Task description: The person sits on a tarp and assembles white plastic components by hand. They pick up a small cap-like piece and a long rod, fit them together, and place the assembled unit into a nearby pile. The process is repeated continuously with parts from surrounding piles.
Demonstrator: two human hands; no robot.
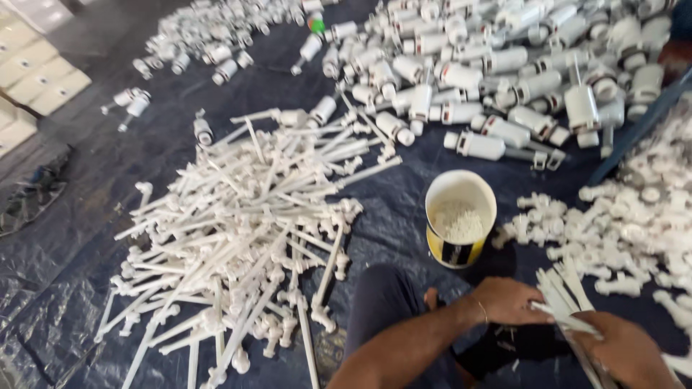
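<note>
At the bottom right my left hand (pixel 510 299) and my right hand (pixel 627 349) both close on a bundle of thin white plastic rods (pixel 566 299) that fans up between them. Just above my hands stands a small yellow tub (pixel 447 248) filled with tiny white pieces. To the left sprawls a big heap of long white rods with knobbed ends (pixel 245 230). My knee in dark trousers (pixel 382 302) is under my left forearm.
A pile of white cylindrical valve bodies (pixel 504 79) covers the top right, with a smaller pile (pixel 209 36) at the top left. Small white fittings (pixel 620 223) lie at the right. Everything rests on a dark plastic sheet (pixel 58 274). Pale boxes (pixel 32 79) line the left edge.
</note>
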